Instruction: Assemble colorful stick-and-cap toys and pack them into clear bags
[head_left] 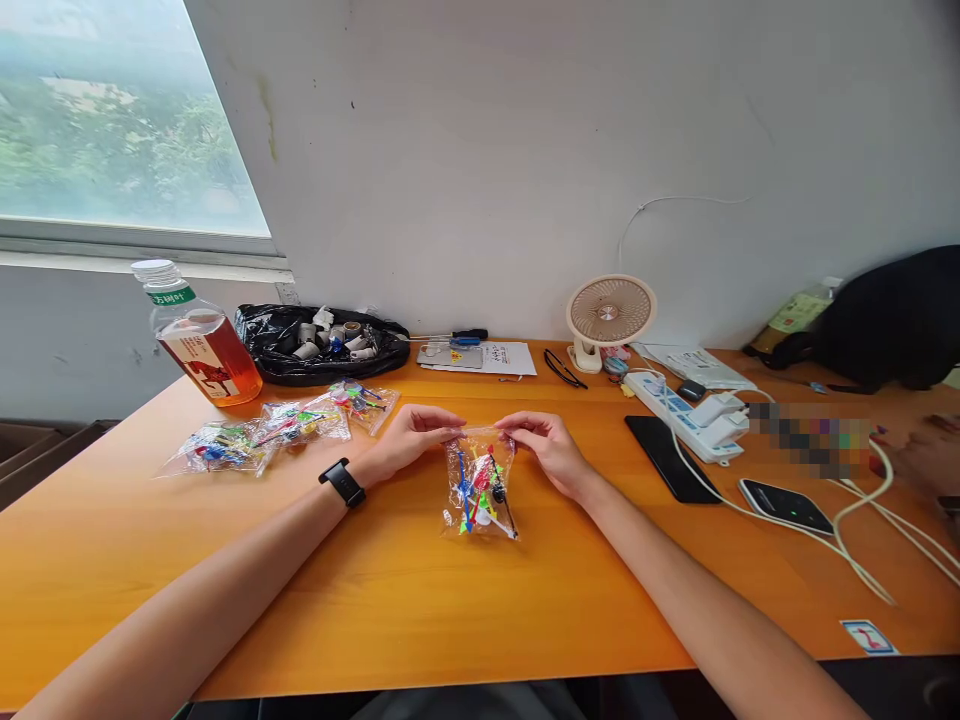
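Observation:
A clear plastic bag (pixel 482 490) with small colourful plastic pieces in it is stretched between my two hands near the middle of the table. My left hand (pixel 416 438), with a black watch on the wrist, pinches its top left corner. The top right corner is pinched by my right hand (pixel 551 447). Blue, red, green, white and black parts show through the film. Left of my left hand lie several similar bags of colourful pieces (pixel 300 422), partly overlapping.
A bottle of reddish drink (pixel 206 345) stands at the left, beside a black bag of grey cylinders (pixel 322 345). Behind are screwdrivers (pixel 469 336), papers (pixel 510 358) and a small fan (pixel 611 312). A power strip (pixel 686 415), phone (pixel 667 460) and cables lie right, near another person's hand (pixel 930 455).

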